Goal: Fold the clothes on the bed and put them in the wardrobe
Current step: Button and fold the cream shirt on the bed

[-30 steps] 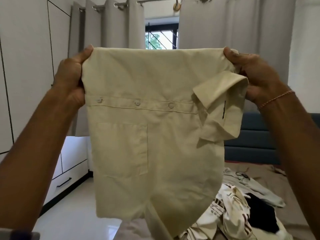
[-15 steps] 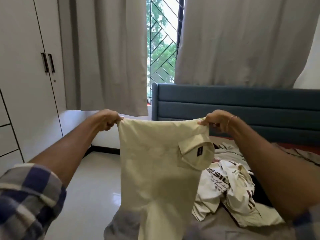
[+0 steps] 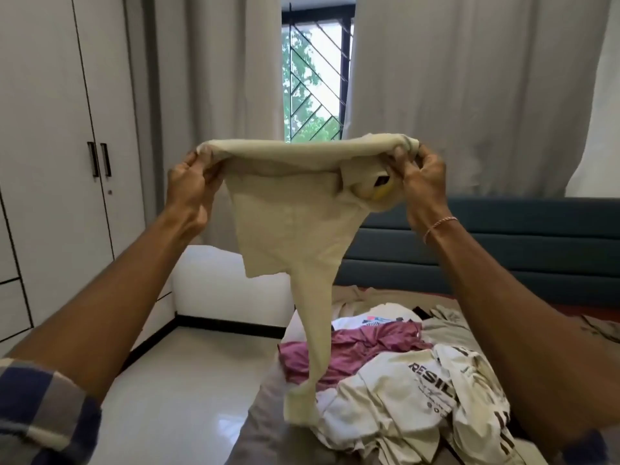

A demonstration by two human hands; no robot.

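Note:
A pale cream shirt (image 3: pixel 288 213) hangs in the air in front of me, its top edge stretched level between both hands. My left hand (image 3: pixel 189 189) pinches its left corner and my right hand (image 3: pixel 421 182) grips the right corner by the rolled collar. One long part of the shirt trails down and touches the pile on the bed (image 3: pixel 268 434). The pile holds a maroon garment (image 3: pixel 355 350) and a white printed T-shirt (image 3: pixel 402 394). The white wardrobe (image 3: pixel 50 162) stands on the left with its doors closed.
A blue padded headboard (image 3: pixel 523 250) runs behind the bed. Grey curtains (image 3: pixel 469 88) flank a barred window (image 3: pixel 315 85). Glossy white floor (image 3: pixel 188 391) lies between the bed and the wardrobe. A white low cabinet (image 3: pixel 231 283) stands under the window.
Both hands have lifted the cream shirt up and away from me, and its body has swung up so less of it hangs down. The view has tilted upward.

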